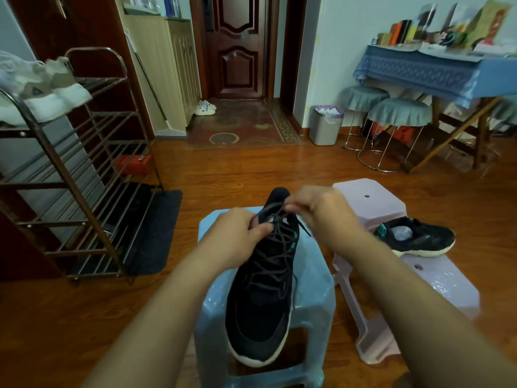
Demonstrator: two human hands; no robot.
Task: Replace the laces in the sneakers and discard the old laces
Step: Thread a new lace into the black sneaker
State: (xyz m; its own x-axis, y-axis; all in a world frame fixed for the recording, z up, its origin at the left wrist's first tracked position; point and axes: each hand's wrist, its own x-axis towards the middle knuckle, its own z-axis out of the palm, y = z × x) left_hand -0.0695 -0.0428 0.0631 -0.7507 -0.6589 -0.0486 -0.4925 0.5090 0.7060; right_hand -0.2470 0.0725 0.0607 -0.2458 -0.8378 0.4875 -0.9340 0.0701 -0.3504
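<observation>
Room: a wooden floor [251,169] is seen, with a dark door [237,46] at the far end, a metal shoe rack [84,152] at the left and a grey waste bin [326,126] near the far wall at the right.
Surface: a blue stool [212,303] stands close in front of the person; two pink stools [372,197] are set just beside it to the right.
Task's thing: a black sneaker [260,309] is laid on the blue stool, its long axis running away from the person — toe near, heel far. It is laced with a dark lace [272,256] crossed up the tongue.
Key relation: the lace ends are gathered at the far, top end of the sneaker, where both hands meet; the lace lies directly under and between them, and neither hand is clearly nearer.
Left hand: the left hand [237,233] is curled, with a loop of lace pinched between thumb and fingers at the left of the tongue.
Right hand: the right hand [319,208] is curled too, with a strand pinched just above the top eyelets; a loose lace end hangs below it.
Step, as judged: a knot or bow at the top is being worked — whether it is being tied or undone cannot be told.
Counts: two black sneakers — the second sneaker [416,238] rests on the pink stools, with no lace made out in it; three stools close by; one bin; two hands.
</observation>
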